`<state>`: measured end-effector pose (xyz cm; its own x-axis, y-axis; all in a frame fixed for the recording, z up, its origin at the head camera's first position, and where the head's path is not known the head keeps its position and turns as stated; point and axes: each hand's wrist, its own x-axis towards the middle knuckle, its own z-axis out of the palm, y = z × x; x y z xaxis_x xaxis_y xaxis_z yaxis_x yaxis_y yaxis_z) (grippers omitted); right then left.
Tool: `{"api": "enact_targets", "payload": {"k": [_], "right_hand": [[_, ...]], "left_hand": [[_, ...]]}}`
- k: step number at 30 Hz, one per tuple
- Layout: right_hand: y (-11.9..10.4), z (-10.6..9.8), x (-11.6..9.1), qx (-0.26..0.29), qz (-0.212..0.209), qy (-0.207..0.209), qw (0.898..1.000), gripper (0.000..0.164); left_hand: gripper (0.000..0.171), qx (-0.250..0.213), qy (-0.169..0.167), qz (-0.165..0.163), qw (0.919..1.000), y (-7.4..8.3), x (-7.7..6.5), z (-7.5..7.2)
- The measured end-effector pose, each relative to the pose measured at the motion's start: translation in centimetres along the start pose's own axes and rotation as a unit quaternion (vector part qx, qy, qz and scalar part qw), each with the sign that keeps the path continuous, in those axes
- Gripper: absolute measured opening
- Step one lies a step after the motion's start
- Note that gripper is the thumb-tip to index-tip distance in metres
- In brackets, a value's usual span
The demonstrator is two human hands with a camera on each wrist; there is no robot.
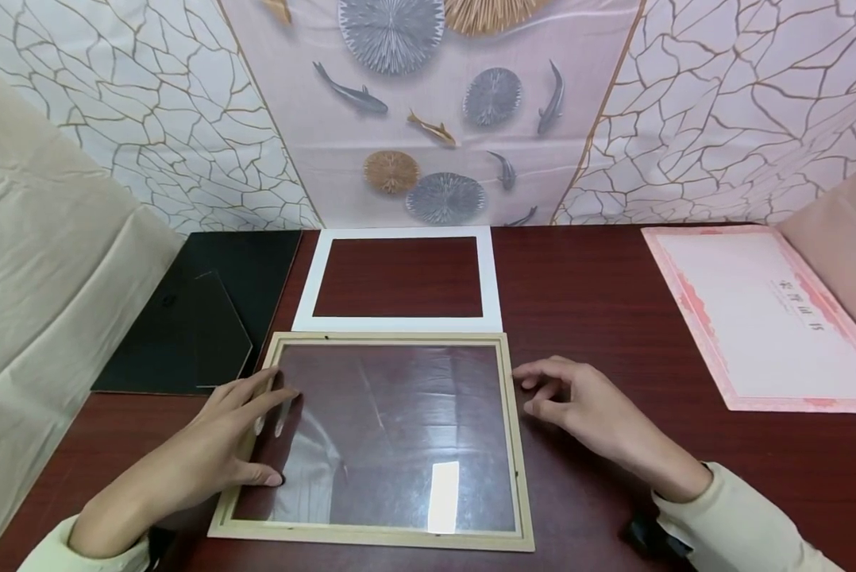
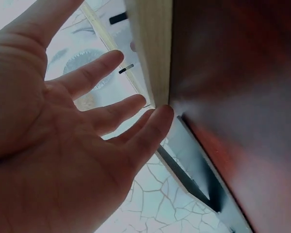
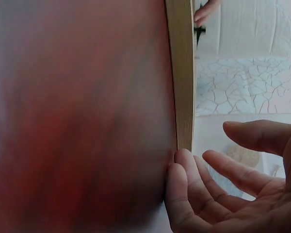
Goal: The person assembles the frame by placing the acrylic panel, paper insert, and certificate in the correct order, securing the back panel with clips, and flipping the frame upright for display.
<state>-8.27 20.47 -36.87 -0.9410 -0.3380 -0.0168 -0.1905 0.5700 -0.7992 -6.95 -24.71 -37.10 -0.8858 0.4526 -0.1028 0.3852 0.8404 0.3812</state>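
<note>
A pale wooden picture frame [image 1: 371,539] lies flat in front of me, with a shiny clear sheet [image 1: 392,429] inside its border. My left hand [image 1: 221,437] is spread over the frame's left side, its thumb and fingertips reaching past the border over the sheet. The left wrist view shows the palm [image 2: 72,131] and loosely spread fingers beside the frame's outer side [image 2: 157,48]. At the right side, my right hand [image 1: 588,405] has loosely bent fingers. In the right wrist view, fingertips [image 3: 184,160] rest right at the wooden edge [image 3: 182,87].
A white mat border [image 1: 399,324] lies just behind the frame on the dark red table [image 1: 578,286]. At the back left is a black backing board [image 1: 235,254] with a dark stand flap [image 1: 221,334]. A pink-bordered certificate [image 1: 778,334] lies at the right.
</note>
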Motion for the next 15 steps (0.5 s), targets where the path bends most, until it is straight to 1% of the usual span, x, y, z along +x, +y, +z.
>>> {"api": "enact_targets", "payload": {"k": [4, 7, 10, 13, 15], "right_hand": [[0.0, -1.0, 0.8, -0.018, -0.003, 0.003, 1.000, 0.030], [0.1, -1.8, 1.9, -0.028, -0.011, -0.008, 1.000, 0.028], [0.3, -2.6, 3.5, -0.024, -0.029, -0.028, 0.999, 0.026], [0.3, -3.2, 5.4, -0.017, -0.045, -0.052, 0.998, 0.024], [0.2, -3.4, 6.8, -0.015, -0.049, -0.060, 0.997, 0.024]], "left_hand": [[0.095, -0.018, 0.002, 0.002, 0.9998, -0.3, -0.5, 0.4], [0.097, -0.026, -0.009, -0.004, 0.9996, -0.4, -1.1, 0.6], [0.097, -0.034, -0.021, -0.011, 0.9991, -0.5, -1.7, 0.9], [0.097, -0.040, -0.025, -0.015, 0.9988, -0.6, -2.4, 1.3], [0.097, -0.044, -0.022, -0.014, 0.9987, -0.7, -2.9, 1.5]]}}
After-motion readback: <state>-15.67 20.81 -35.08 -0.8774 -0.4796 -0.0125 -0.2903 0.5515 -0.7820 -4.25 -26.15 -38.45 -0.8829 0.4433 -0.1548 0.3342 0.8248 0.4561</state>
